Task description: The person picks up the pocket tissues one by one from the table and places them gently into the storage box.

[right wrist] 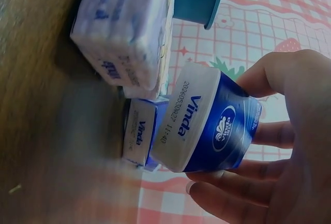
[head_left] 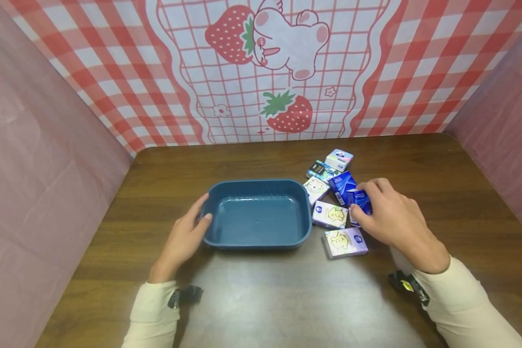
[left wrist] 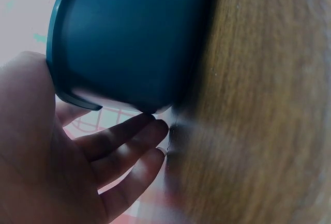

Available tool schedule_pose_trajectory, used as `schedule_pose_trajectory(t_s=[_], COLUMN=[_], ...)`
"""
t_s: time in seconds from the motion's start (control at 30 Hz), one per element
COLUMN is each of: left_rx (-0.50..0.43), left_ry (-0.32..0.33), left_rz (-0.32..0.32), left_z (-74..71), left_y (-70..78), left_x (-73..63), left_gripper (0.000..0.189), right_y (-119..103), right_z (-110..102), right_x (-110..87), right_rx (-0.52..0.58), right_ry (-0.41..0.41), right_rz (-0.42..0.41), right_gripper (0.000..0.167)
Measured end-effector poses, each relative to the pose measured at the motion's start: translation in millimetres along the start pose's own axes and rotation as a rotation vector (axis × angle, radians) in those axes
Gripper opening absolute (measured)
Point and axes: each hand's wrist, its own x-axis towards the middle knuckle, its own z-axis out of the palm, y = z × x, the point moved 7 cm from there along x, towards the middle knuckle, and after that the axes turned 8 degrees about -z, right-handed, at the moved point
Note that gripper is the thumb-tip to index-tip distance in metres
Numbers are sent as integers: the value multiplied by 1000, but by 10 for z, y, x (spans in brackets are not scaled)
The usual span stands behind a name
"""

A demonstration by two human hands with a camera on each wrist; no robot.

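Observation:
My left hand (head_left: 184, 237) rests against the left end of a teal plastic basin (head_left: 257, 244), with thumb and index finger at its rim. In the left wrist view the other fingers lie loosely along the outside wall of the basin (left wrist: 124, 38). My right hand (head_left: 391, 215) pinches a blue tissue pack (right wrist: 222, 125) between thumb and fingers, tilted and raised over other packs. Nearby lie another blue tissue pack (head_left: 342, 186), a yellow-cartoon tissue pack (head_left: 330, 215) and a purple-and-white tissue pack (head_left: 345, 241). Part of a pack beneath the right hand is hidden.
Behind these lie a white cartoon pack (head_left: 315, 186), a dark-labelled pack (head_left: 322, 170) and a pastel pack (head_left: 339, 159). The basin holds nothing and sits on a wooden table (head_left: 178, 164). A checked strawberry cloth (head_left: 287, 72) hangs behind, with pink cloth at both sides.

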Motion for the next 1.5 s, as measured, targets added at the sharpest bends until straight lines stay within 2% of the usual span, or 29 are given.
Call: schedule_pose_trajectory(t_s=[0.4,0.73,1.07,1.33,1.5], left_rx=[7,0,2,4,9], left_ry=[0,-8,4,3,6], left_rz=[-7,-3,6,11,10], left_z=[-3,4,-6,-6,-13], left_y=[1,3,16,27,25], left_x=[-6,-8,-18,-14,-14], left_gripper=[55,56,55,56,56], right_y=[-171,-301,-375,-482,-568], right_z=[-40,-58,-21,-52,-73], right_x=[13,15,21,33,65], right_rx=[51,50,62,80,90], right_ry=[22,78,78,137,187], right_rz=[-48,-95,-111,-143,-197], right_gripper=[55,48,48,46,43])
